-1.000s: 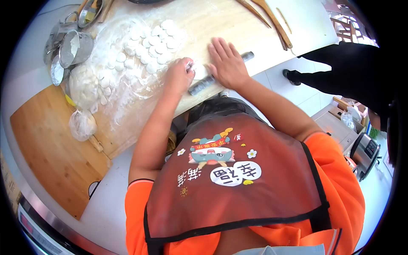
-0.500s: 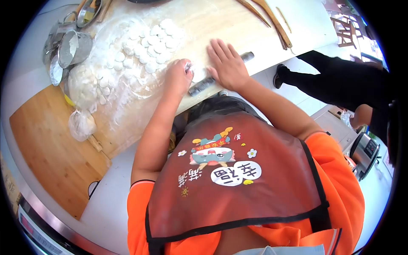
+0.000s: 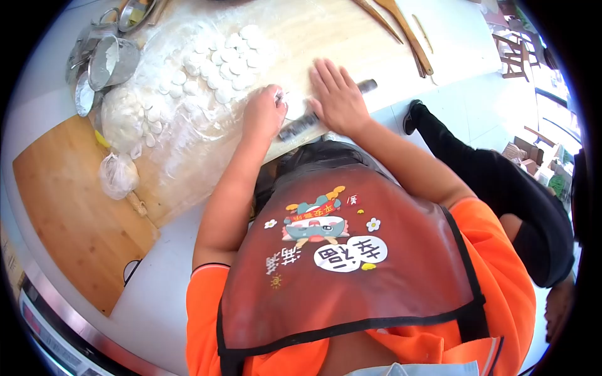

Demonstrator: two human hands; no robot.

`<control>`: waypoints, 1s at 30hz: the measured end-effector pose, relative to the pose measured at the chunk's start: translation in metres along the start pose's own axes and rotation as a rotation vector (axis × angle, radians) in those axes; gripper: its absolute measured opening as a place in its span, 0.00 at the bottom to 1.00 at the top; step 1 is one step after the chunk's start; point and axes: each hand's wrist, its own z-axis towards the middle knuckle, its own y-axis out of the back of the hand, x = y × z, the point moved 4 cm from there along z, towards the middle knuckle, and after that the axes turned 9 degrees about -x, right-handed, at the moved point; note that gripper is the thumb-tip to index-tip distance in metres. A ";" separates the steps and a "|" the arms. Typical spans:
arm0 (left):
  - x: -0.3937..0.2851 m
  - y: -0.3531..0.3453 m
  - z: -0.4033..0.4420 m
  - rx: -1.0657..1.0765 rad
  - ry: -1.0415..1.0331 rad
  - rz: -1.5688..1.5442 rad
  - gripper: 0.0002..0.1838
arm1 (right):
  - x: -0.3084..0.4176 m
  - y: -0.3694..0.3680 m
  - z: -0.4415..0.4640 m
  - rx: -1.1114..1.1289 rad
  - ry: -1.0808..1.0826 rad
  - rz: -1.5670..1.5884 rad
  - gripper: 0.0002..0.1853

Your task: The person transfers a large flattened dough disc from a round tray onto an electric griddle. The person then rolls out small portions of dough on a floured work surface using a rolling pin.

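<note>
On the floured board, my left hand (image 3: 264, 111) is closed, its thumb and fingers pinching the edge of a pale dough wrapper (image 3: 292, 110) that is largely hidden by the hand. My right hand (image 3: 340, 99) lies flat with fingers stretched out, its palm over a dark rolling pin (image 3: 299, 126). The pin slants across the near edge of the board, one end by my left wrist and the other beyond my right hand. Past my left hand lie several small flattened dough discs (image 3: 233, 62), dusted with flour.
Metal containers (image 3: 114, 61) and a plastic bag of dough (image 3: 123, 116) stand at the left. Another tied bag (image 3: 119, 175) sits near the wooden board's corner. Wooden utensils (image 3: 407, 34) lie at the far right. A person in black (image 3: 483, 169) is at the right.
My hands and the rolling pin stay in nearly the same place, with the right hand slightly blurred. The person in black at the right has moved closer along my right side.
</note>
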 end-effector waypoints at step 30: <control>-0.001 -0.004 0.000 -0.056 0.060 0.021 0.13 | -0.003 -0.002 0.005 -0.019 0.034 -0.023 0.32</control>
